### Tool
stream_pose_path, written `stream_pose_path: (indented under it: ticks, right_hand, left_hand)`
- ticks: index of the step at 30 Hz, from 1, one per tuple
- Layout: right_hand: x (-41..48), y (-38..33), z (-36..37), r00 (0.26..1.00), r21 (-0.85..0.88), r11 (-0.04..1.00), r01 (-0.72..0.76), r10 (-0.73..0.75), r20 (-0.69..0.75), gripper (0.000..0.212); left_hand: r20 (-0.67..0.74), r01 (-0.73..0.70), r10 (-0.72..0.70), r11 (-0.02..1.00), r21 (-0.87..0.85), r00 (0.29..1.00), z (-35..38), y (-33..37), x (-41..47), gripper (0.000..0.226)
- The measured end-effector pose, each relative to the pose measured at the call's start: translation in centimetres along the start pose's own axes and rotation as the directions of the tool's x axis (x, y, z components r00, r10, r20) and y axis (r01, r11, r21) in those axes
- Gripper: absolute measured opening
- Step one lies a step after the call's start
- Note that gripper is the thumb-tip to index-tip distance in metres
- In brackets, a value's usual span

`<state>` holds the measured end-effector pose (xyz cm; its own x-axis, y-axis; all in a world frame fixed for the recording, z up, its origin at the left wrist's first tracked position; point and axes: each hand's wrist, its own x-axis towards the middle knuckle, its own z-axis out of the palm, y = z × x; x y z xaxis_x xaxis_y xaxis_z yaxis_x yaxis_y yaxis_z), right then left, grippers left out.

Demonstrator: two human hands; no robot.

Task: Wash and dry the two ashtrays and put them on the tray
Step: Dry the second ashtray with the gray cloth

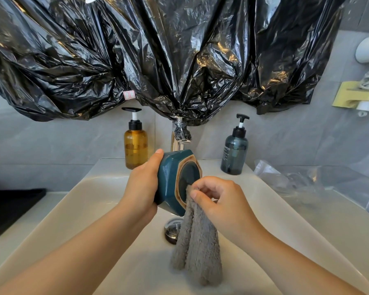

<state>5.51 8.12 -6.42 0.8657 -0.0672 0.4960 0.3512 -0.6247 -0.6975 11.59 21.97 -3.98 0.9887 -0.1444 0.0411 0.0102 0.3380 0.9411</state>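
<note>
Far left of the tap (pixel 179 135), a black tray (pixel 13 209) lies on the desk (pixel 55 196), well apart from it; only one ashtray is in view. Just below the tap, over the sink (pixel 107 201), the left hand (pixel 143 184) grips the teal ashtray (pixel 168 188), turned on its side, fingers curled round its wall; the hollow faces right, toward the right hand (pixel 219 199); this hand is nearer the hollow, its fingers (pixel 197 195) pinching a grey cloth (pixel 197 248) at the rim; wiping inside seems the step in hand.

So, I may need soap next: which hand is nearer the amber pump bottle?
Left. The left hand, gripping the teal ashtray, sits just in front of the amber pump bottle; the right hand, pinching the grey cloth, is farther right.
</note>
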Motion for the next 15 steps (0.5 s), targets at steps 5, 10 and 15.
stream_pose_path:
  ticks: [5, 10, 15]
  right_hand:
    - [0.6, 0.8, -0.1, 0.977, 0.000, 0.993, -0.115, 0.113, -0.180, 0.007]
    - [1.0, 0.0, -0.4, 0.947, 0.120, 0.993, -0.014, 0.052, -0.318, 0.009]
    - [0.3, -1.3, 0.1, 0.957, 0.061, 0.977, 0.203, -0.184, -0.224, 0.011]
  left_hand:
    - [0.022, 0.009, -0.009, 1.000, 0.013, 1.000, 0.5, -0.1, -0.4, 0.028]
    - [0.039, 0.002, -0.004, 0.999, 0.052, 0.999, 0.8, 0.0, -0.6, 0.029]
    - [0.055, 0.022, -0.025, 0.998, 0.057, 0.998, 0.4, -0.3, -0.4, 0.030]
